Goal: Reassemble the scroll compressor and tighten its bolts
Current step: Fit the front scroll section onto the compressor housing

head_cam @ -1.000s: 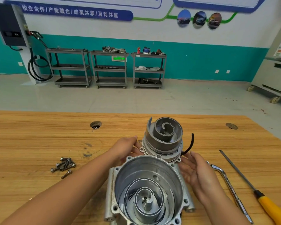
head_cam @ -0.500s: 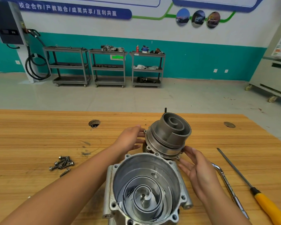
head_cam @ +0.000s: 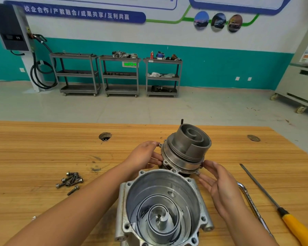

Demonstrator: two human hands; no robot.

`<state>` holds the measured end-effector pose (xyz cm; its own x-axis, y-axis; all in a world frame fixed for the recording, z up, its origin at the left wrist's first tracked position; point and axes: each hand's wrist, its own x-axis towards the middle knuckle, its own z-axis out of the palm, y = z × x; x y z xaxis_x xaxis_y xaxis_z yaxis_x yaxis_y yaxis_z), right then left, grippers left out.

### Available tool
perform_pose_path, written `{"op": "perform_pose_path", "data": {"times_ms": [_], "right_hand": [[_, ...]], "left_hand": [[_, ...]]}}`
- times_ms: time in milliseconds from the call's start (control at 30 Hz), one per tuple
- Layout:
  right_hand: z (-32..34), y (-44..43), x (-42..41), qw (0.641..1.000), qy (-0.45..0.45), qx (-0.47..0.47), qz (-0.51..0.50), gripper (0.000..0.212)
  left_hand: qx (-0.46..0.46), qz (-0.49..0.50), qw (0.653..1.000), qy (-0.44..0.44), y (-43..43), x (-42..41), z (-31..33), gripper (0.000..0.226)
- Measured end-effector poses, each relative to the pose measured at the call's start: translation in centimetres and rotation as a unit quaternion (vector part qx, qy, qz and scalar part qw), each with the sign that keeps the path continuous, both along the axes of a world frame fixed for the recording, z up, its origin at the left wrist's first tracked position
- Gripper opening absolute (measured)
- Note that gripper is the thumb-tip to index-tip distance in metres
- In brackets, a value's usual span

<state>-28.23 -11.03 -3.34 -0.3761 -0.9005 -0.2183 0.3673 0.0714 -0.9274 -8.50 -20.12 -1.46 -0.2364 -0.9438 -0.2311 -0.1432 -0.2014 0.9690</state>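
Now, progress: early going by my reckoning. The two halves are apart and nothing is bolted, so mating them and tightening every bolt is all to come.
Scroll half (head_cam: 187,148): centre of the frame, just beyond the housing, tilted so its grey spiral wrap faces up and to the right. It has a stepped body and a flange ringed with bolt ears. Whether its underside touches the table (head_cam: 34,148) is hidden from me.
Housing (head_cam: 167,172): bottom centre, mouth up, with a bright cast rim showing empty bolt holes and its own spiral wrap sitting deep inside.
Left hand (head_cam: 144,157): fingers and thumb curled onto the flange's left edge, gripping it.
Right hand (head_cam: 219,189): fingers straight, with the tips just touching the flange's lower right and steadying it.
Bolts (head_cam: 70,181): a loose heap at middle left, well clear of both halves.
Tools: the bent wrench (head_cam: 251,201) and yellow-handled tool (head_cam: 292,221) lie untouched at lower right.
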Motion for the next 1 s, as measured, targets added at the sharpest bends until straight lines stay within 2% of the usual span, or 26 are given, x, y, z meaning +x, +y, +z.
{"op": "perform_pose_path", "data": {"times_ms": [133, 300, 400, 800, 900, 1000], "right_hand": [[0.2, 0.0, -0.4, 0.999, -0.031, 0.02, 0.011, 0.026], [0.6, 0.2, -0.2, 0.993, -0.079, 0.05, 0.073, 0.029], [0.7, 0.1, 0.0, 0.99, -0.044, 0.064, 0.116, 0.034], [-0.4, 0.0, 0.7, 0.98, 0.043, 0.122, 0.152, 0.051], [-0.8, -0.2, 0.5, 0.979, 0.106, 0.137, 0.11, 0.051], [-0.4, -0.9, 0.0, 0.986, 0.149, 0.069, 0.031, 0.039]], "left_hand": [[0.001, 0.003, 1.0, -0.001, -0.1, -0.4, 0.3, 0.023], [-0.012, 0.006, 0.999, -0.044, -0.2, -0.5, 0.3, 0.024], [-0.011, 0.015, 0.999, -0.04, -0.4, -0.2, 0.1, 0.029], [0.016, 0.088, 0.995, 0.035, -1.6, 0.4, 0.3, 0.046], [0.025, 0.081, 0.994, 0.065, -1.8, -0.2, 0.8, 0.052], [0.026, 0.076, 0.99, 0.118, -1.6, -0.5, 0.9, 0.056]]}}
